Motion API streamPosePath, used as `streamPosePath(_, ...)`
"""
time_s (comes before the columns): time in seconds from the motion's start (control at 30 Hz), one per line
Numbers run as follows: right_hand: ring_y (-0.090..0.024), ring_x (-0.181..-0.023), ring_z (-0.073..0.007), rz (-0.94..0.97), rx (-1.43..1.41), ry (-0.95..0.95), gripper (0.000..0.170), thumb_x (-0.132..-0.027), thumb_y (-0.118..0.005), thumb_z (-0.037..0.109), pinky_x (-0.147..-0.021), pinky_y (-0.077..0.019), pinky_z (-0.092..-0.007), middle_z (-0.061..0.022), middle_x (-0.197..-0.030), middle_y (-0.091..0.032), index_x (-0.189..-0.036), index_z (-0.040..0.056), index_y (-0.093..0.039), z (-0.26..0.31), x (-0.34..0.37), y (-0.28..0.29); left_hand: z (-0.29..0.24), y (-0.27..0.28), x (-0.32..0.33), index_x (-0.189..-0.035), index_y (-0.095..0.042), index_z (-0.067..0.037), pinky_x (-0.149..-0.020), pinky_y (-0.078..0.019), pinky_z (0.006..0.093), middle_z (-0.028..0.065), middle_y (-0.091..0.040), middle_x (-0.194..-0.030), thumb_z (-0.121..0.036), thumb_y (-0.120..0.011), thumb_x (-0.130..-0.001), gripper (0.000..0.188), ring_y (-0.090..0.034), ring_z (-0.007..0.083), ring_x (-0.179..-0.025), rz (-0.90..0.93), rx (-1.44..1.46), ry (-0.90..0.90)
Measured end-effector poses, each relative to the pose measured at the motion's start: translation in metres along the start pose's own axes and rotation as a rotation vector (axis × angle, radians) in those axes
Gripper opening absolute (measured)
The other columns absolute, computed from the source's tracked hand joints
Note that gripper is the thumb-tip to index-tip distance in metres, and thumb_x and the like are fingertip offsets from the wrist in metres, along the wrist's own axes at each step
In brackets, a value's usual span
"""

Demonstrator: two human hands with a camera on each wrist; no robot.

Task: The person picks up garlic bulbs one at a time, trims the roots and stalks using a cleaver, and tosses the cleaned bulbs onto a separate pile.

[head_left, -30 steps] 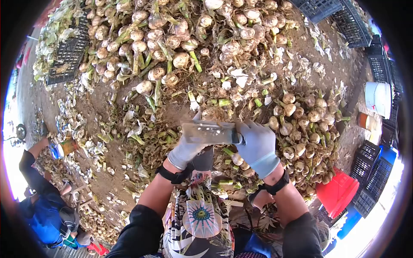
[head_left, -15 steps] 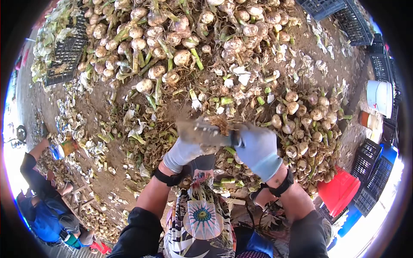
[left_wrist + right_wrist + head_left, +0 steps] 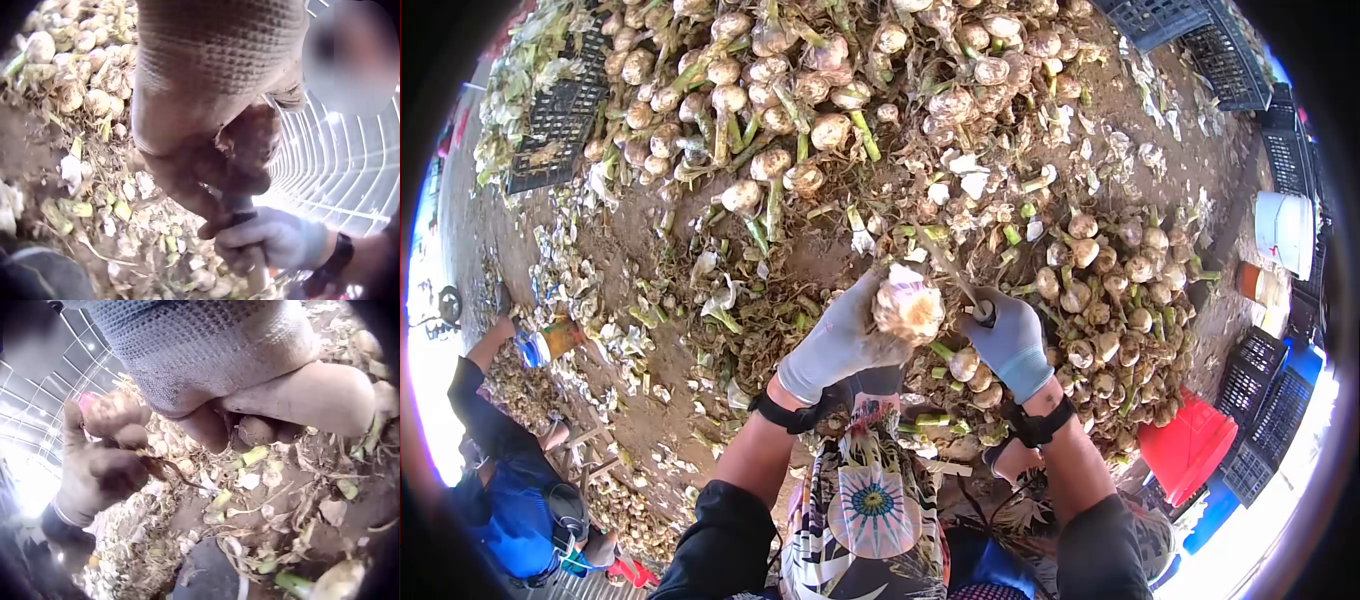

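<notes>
My gloved left hand point(image 3: 840, 335) holds a whitish-purple garlic bulb point(image 3: 908, 308), its round face turned up to the head view. To its right, my gloved right hand point(image 3: 1008, 338) grips the handle of a knife point(image 3: 945, 262), whose blade slants up and left, clear of the bulb. The left wrist view shows the bulb point(image 3: 253, 134) beneath the left hand point(image 3: 212, 75), with the right hand point(image 3: 269, 237) below. In the right wrist view, the left hand point(image 3: 94, 478) pinches the bulb point(image 3: 112, 415) at left; the right hand point(image 3: 206, 362) fills the top.
A large heap of bulbs point(image 3: 830, 132) lies ahead, a smaller pile point(image 3: 1140, 270) at right. Cut stems and peelings cover the ground. A red bucket point(image 3: 1187, 447), a white bucket point(image 3: 1283, 235) and dark crates point(image 3: 1250, 375) stand at right. Another person point(image 3: 515, 530) sits at lower left.
The knife blade has swung from lying across the front of the left hand to pointing away. The bulb has come into plain view, and the brown root tuft beside the blade is no longer seen.
</notes>
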State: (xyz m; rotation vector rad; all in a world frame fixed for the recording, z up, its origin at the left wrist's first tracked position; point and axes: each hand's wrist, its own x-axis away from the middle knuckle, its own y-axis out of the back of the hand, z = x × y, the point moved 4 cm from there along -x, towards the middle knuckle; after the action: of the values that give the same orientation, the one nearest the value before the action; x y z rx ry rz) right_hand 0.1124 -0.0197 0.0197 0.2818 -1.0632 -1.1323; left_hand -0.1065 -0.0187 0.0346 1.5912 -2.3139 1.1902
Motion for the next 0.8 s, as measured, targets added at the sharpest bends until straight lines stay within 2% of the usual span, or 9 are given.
streamPosePath(0.1,-0.069,-0.076,-0.0339,0.034,-0.189,0.101,0.030,-0.080,-0.072,0.028,-0.070,-0.0554,-0.0392,-0.0130,-0.081,-0.071,-0.108,0.0161,-0.072,0.007,-0.008,-0.004,-0.012,-0.001,-0.003,-0.113,-0.066,-0.004,-0.078,-0.0546,0.0352,0.0080,-0.066,-0.095,-0.014,-0.079,-0.079,0.038,-0.068,0.0237,-0.088,-0.096,-0.856,-0.402)
streamPosePath(0.37,-0.069,-0.076,-0.0347,0.269,0.029,0.231,0.020,-0.083,-0.065,0.028,-0.070,-0.0553,-0.0428,-0.0144,-0.079,-0.070,-0.094,0.0121,-0.071,0.053,-0.014,0.009,-0.011,-0.009,-0.005,-0.079,-0.062,-0.013,-0.084,-0.0455,0.0447,0.0058,-0.058,-0.082,-0.028,-0.074,-0.071,0.021,-0.060,0.0306,-0.082,0.100,-1.614,-0.651)
streamPosePath(0.43,-0.068,-0.076,-0.0369,0.387,0.300,0.094,0.027,-0.086,-0.062,0.029,-0.070,-0.0545,-0.0445,-0.0188,-0.079,-0.069,-0.094,0.0046,-0.070,-0.014,-0.025,-0.018,-0.027,-0.010,-0.005,-0.077,-0.062,-0.012,-0.083,-0.0472,0.0427,0.0042,-0.058,-0.079,-0.025,-0.075,-0.069,0.020,-0.060,0.0290,-0.080,0.082,-1.612,-0.697)
streamPosePath(0.57,-0.070,-0.072,-0.0298,0.356,0.176,-0.150,0.028,-0.088,-0.065,0.027,-0.068,-0.0551,-0.0402,-0.0165,-0.078,-0.071,-0.093,-0.0005,-0.068,-0.061,0.003,-0.048,-0.023,-0.027,-0.014,-0.070,-0.060,-0.012,-0.078,-0.0500,0.0372,0.0028,-0.056,-0.070,-0.018,-0.076,-0.070,0.017,-0.058,0.0240,-0.070,0.044,-1.353,-0.765)
streamPosePath(0.63,-0.067,-0.070,-0.0187,0.186,-0.511,-0.136,0.022,-0.086,-0.071,0.019,-0.066,-0.0538,-0.0323,-0.0089,-0.078,-0.072,-0.094,-0.0010,-0.069,-0.043,0.015,-0.043,-0.025,-0.037,-0.025,-0.071,-0.061,-0.012,-0.078,-0.0505,0.0356,0.0036,-0.059,-0.072,-0.018,-0.075,-0.072,0.016,-0.059,0.0223,-0.071,0.050,-1.355,-0.671)
streamPosePath(0.67,-0.062,-0.070,-0.0111,0.296,-0.558,-0.502,0.018,-0.083,-0.075,0.009,-0.066,-0.0498,-0.0255,-0.0030,-0.078,-0.070,-0.097,0.0001,-0.070,-0.042,0.016,-0.039,-0.026,-0.046,-0.031,-0.077,-0.064,-0.011,-0.078,-0.0518,0.0364,0.0051,-0.062,-0.078,-0.018,-0.074,-0.074,0.013,-0.062,0.0238,-0.075,0.066,-1.195,-0.590)
streamPosePath(0.7,-0.062,-0.070,-0.0111,0.303,-0.567,-0.496,0.018,-0.083,-0.075,0.009,-0.066,-0.0498,-0.0255,-0.0030,-0.078,-0.070,-0.097,0.0001,-0.070,-0.032,0.022,-0.053,-0.026,-0.058,-0.037,-0.083,-0.067,-0.009,-0.078,-0.0532,0.0373,0.0066,-0.066,-0.084,-0.019,-0.073,-0.075,0.014,-0.065,0.0254,-0.079,0.073,-1.039,-0.504)
streamPosePath(0.77,-0.061,-0.065,-0.0140,-0.021,-1.619,-0.596,0.013,-0.084,-0.077,0.014,-0.063,-0.0489,-0.0298,-0.0002,-0.072,-0.068,-0.089,0.0032,-0.072,-0.018,0.030,-0.080,-0.025,-0.128,-0.050,-0.089,-0.068,-0.010,-0.071,-0.0547,0.0385,0.0071,-0.068,-0.094,-0.018,-0.078,-0.073,0.020,-0.067,0.0227,-0.079,0.290,-0.646,-0.719)
streamPosePath(0.8,-0.062,-0.067,-0.0132,0.146,-1.169,-0.506,0.016,-0.083,-0.077,0.011,-0.066,-0.0494,-0.0282,-0.0009,-0.075,-0.069,-0.096,0.0019,-0.071,-0.022,0.015,-0.085,-0.030,-0.157,-0.045,-0.098,-0.068,-0.009,-0.075,-0.0563,0.0379,0.0094,-0.068,-0.101,-0.017,-0.075,-0.075,0.026,-0.068,0.0244,-0.082,0.383,-0.733,-0.762)
